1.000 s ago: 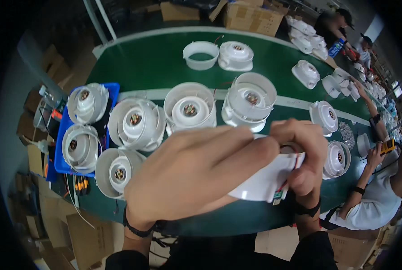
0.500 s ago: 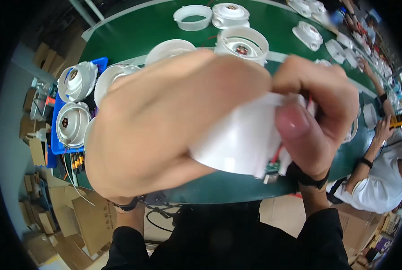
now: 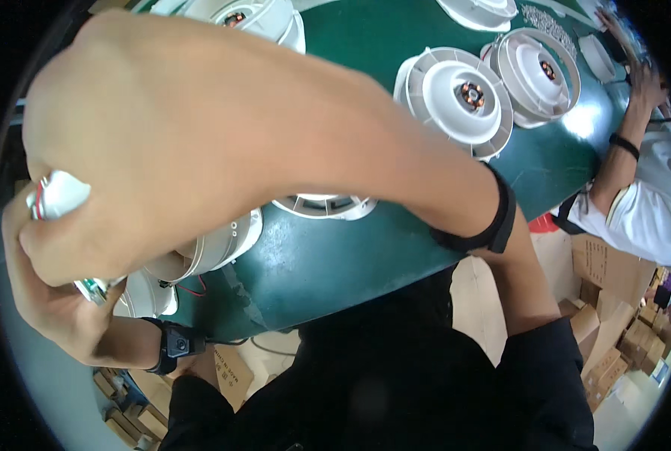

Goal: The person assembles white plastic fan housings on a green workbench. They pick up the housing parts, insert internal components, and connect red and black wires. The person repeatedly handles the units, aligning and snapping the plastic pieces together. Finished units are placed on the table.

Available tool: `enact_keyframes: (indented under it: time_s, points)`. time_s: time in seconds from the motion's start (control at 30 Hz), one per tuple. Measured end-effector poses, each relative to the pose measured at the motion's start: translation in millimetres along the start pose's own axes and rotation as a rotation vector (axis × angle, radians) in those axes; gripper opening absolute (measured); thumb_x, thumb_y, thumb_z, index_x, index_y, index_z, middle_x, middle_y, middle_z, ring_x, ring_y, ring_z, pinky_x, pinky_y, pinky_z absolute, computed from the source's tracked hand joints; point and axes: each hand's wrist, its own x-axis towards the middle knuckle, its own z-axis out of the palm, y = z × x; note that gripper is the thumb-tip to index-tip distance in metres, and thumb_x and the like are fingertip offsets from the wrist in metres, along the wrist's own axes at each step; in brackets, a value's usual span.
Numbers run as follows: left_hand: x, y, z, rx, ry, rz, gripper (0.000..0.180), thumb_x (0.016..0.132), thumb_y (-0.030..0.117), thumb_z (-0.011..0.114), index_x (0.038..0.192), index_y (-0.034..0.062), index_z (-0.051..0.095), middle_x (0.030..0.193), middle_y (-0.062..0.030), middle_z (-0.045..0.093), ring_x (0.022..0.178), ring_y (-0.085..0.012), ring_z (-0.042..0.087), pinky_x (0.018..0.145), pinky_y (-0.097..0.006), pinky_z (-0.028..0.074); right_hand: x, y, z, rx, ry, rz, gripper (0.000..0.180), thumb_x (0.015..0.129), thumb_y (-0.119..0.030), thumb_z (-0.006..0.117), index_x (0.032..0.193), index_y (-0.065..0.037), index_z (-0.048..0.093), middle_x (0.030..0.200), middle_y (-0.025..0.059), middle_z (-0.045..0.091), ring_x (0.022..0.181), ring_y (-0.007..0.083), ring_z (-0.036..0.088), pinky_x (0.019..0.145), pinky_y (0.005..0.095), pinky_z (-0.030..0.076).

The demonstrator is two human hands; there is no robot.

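A white plastic part [image 3: 63,194] with a red wire is held between both hands at the far left. Most of it is hidden by the fingers, and a small green circuit board [image 3: 91,290] shows at its lower end. My right hand [image 3: 155,135] reaches across from the right, its fingers closed round the part. From below, my left hand [image 3: 57,316] is curled round the same part, its wrist wearing a black strap with a small camera [image 3: 177,344]. Beneath the hands, white round housings [image 3: 230,244] stand on the green table [image 3: 328,259], partly covered.
To the right of my forearm lie a finned white housing with a copper-coil motor [image 3: 463,98] and another ringed housing [image 3: 538,71]. Small grey pieces [image 3: 547,28] are heaped behind. A co-worker in a white sleeve [image 3: 636,214] sits at right. Cardboard boxes [image 3: 613,278] stand below.
Both hands have moved left in the picture, carrying the white part, and my right forearm now crosses the view. The view has shifted; the blue bin has left it.
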Motion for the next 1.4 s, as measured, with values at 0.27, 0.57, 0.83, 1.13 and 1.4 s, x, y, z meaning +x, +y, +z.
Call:
enact_keyframes:
  time_s: [0.27, 0.57, 0.83, 1.13, 1.4]
  points:
    - [-38.6, -31.1, 16.9, 0.103, 0.181, -0.074, 0.057, 0.065, 0.016, 0.072, 0.118, -0.003, 0.058, 0.111, -0.0149, 0.062, 0.099, -0.0239, 0.062, 0.089, -0.034, 0.046, 3.6, -3.6, 22.1, -0.056, 0.011, 0.034, 0.034, 0.076, -0.032, 0.057, 0.067, 0.0, 0.064, 0.055, 0.0115, 0.058, 0.049, 0.0243, 0.059, 0.05, 0.0342, 0.048]
    - [-104.3, -36.6, 42.0, 0.219, 0.435, -0.248, 0.052, 0.067, 0.013, 0.071, 0.116, -0.0016, 0.059, 0.111, -0.0151, 0.062, 0.099, -0.0255, 0.061, 0.089, -0.035, 0.046, 7.9, -17.8, 72.7, -0.065, 0.022, 0.01, 0.033, 0.079, -0.031, 0.056, 0.073, 0.0, 0.064, 0.06, 0.0114, 0.06, 0.052, 0.0236, 0.059, 0.052, 0.0338, 0.048]
    - [-130.3, -6.4, 87.6, 0.165, 0.599, -0.325, 0.048, 0.068, 0.01, 0.069, 0.115, -0.0004, 0.06, 0.111, -0.0154, 0.063, 0.1, -0.0269, 0.061, 0.089, -0.035, 0.046, -23.2, -26.4, 117.0, -0.108, 0.011, 0.043, 0.032, 0.082, -0.031, 0.056, 0.079, 0.001, 0.063, 0.064, 0.0113, 0.061, 0.054, 0.023, 0.06, 0.054, 0.0334, 0.048]
    - [-137.9, 15.2, 104.6, 0.084, 0.654, -0.35, 0.044, 0.07, 0.007, 0.068, 0.113, 0.001, 0.061, 0.111, -0.0156, 0.063, 0.1, -0.0286, 0.061, 0.09, -0.036, 0.046, -61.2, -28.4, 122.3, -0.226, 0.014, 0.136, 0.032, 0.085, -0.03, 0.056, 0.086, 0.001, 0.063, 0.069, 0.0111, 0.062, 0.057, 0.0223, 0.06, 0.057, 0.0329, 0.048]
    - [-142.6, 13.7, 108.8, -0.004, 0.663, -0.301, 0.041, 0.071, 0.005, 0.067, 0.112, 0.0022, 0.062, 0.111, -0.0158, 0.063, 0.1, -0.03, 0.061, 0.09, -0.037, 0.046, -91.0, -45.0, 109.5, -0.322, 0.064, 0.186, 0.032, 0.088, -0.03, 0.055, 0.092, 0.002, 0.062, 0.074, 0.011, 0.063, 0.06, 0.0217, 0.061, 0.059, 0.0325, 0.049]
